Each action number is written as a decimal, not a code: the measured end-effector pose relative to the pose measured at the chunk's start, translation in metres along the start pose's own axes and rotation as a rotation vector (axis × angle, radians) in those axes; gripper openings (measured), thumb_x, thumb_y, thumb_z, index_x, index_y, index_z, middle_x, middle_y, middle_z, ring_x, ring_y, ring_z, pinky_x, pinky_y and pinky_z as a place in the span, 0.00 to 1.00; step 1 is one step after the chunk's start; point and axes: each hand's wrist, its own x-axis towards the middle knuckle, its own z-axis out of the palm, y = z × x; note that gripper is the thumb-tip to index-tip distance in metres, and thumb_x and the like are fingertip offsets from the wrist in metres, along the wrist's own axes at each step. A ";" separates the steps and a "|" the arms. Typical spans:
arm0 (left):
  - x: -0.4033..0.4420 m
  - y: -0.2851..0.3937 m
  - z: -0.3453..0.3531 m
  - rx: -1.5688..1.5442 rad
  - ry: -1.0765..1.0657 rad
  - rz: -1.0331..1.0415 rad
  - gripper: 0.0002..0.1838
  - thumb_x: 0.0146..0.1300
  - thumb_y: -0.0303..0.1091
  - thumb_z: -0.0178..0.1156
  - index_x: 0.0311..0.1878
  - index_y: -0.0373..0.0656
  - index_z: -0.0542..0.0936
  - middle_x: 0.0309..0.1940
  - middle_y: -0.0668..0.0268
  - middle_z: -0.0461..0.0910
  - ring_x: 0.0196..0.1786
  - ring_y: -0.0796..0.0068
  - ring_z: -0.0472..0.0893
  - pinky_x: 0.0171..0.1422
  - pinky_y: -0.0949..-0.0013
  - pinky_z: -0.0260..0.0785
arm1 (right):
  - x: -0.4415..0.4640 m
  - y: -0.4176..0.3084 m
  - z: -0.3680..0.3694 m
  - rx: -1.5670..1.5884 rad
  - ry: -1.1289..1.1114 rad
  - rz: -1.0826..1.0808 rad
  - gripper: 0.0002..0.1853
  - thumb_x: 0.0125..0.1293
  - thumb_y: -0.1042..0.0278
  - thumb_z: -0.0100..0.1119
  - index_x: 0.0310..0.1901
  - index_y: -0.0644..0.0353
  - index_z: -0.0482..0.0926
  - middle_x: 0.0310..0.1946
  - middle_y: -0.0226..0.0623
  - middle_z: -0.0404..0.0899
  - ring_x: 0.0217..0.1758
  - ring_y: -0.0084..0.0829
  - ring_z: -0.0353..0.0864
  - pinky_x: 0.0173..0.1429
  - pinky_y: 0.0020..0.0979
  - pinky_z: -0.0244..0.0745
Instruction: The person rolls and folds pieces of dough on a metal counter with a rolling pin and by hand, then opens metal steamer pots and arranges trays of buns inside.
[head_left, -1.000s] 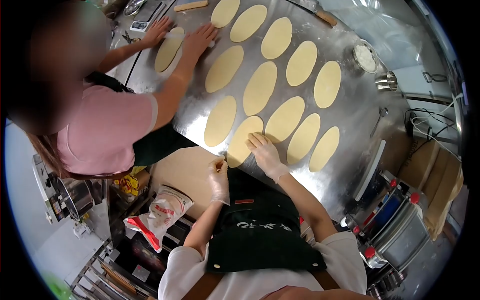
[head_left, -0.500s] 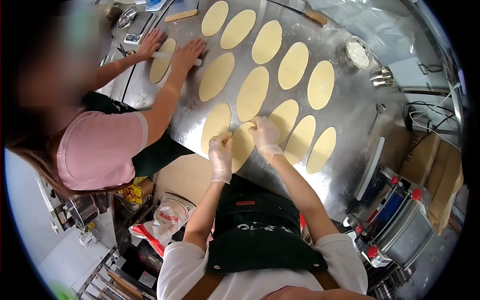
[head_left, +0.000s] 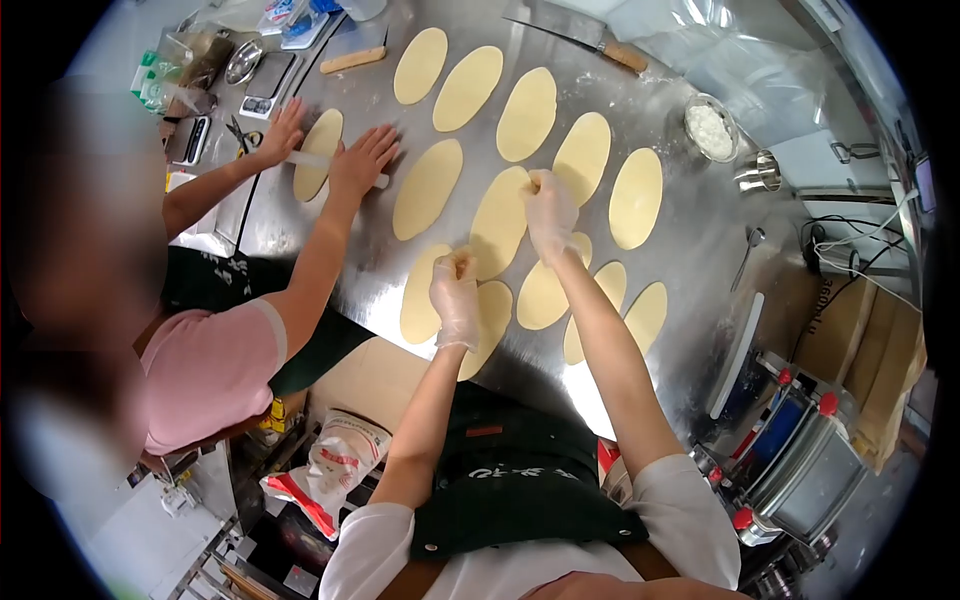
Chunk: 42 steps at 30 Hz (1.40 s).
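Both my hands wear thin clear gloves and are at a flat oval dough sheet (head_left: 497,228) in the middle of the metal table. My left hand (head_left: 456,300) is closed, its fingertips pinching at the sheet's lower left edge. At the upper right edge my right hand (head_left: 551,215) pinches with thumb and fingers. Just in front lies another dough oval (head_left: 491,325), partly behind my left hand. My right wrist and forearm cover parts of the dough ovals (head_left: 541,300) on the right. Several more ovals lie around in rows.
On the left, a co-worker's hands (head_left: 362,160) rest on a white rolling pin (head_left: 310,160) across a dough oval. A wood-handled knife (head_left: 622,55) lies at the back, with a bowl of flour (head_left: 711,130) and a metal cup (head_left: 757,172) at the right.
My hands have moved from the front dough oval to the one behind it, away from me. The view has tilted up slightly. The co-worker's hands remain on the rolling pin.
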 end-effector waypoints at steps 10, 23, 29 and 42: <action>0.036 0.002 0.008 0.287 -0.055 0.119 0.17 0.62 0.29 0.66 0.55 0.43 0.80 0.44 0.62 0.78 0.45 0.63 0.78 0.51 0.64 0.73 | 0.017 -0.020 -0.004 0.122 -0.209 0.146 0.07 0.61 0.67 0.66 0.37 0.59 0.82 0.34 0.42 0.83 0.40 0.42 0.83 0.46 0.38 0.76; 0.070 0.003 0.020 0.319 -0.272 0.211 0.15 0.54 0.31 0.72 0.45 0.43 0.82 0.33 0.62 0.82 0.42 0.59 0.80 0.49 0.60 0.74 | 0.014 -0.010 -0.019 0.598 -0.202 0.295 0.06 0.62 0.74 0.67 0.40 0.60 0.82 0.31 0.27 0.82 0.36 0.18 0.78 0.44 0.24 0.73; 0.049 -0.019 0.026 0.239 -0.186 0.114 0.11 0.61 0.33 0.69 0.44 0.41 0.83 0.36 0.60 0.85 0.35 0.66 0.84 0.43 0.64 0.75 | 0.004 -0.007 -0.024 0.702 -0.174 0.406 0.06 0.63 0.75 0.66 0.42 0.60 0.84 0.35 0.25 0.82 0.38 0.17 0.78 0.45 0.23 0.73; 0.059 0.010 0.020 -0.324 -0.273 -0.342 0.12 0.67 0.28 0.65 0.52 0.36 0.82 0.41 0.65 0.85 0.42 0.79 0.81 0.46 0.75 0.72 | 0.028 -0.022 -0.021 0.659 -0.087 0.400 0.07 0.64 0.73 0.65 0.43 0.61 0.84 0.37 0.30 0.84 0.40 0.22 0.80 0.48 0.26 0.73</action>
